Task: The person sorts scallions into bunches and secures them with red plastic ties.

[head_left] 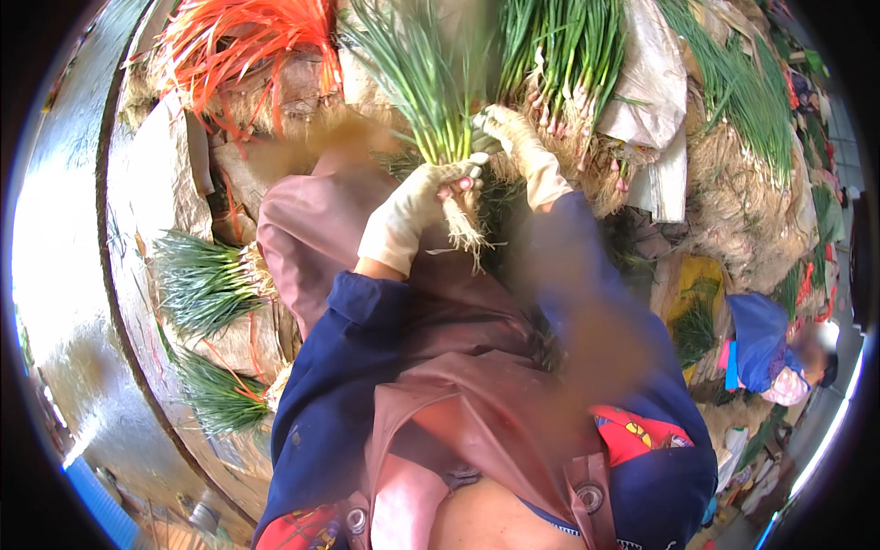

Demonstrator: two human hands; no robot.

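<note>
Gripping a green scallion bunch (431,92) near its roots, gloved left hand (417,206) clenched, right hand (513,137) touching it, grip unclear

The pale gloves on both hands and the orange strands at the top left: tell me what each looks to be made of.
The pale gloves on the left hand and right hand look like thin rubber or latex: matte, cream, wrinkling closely over the fingers, though coated fabric is possible. The left one grips a bunch of green scallions. The orange strands look like plastic tying strips: bright, slightly glossy, flat and springy.
</note>
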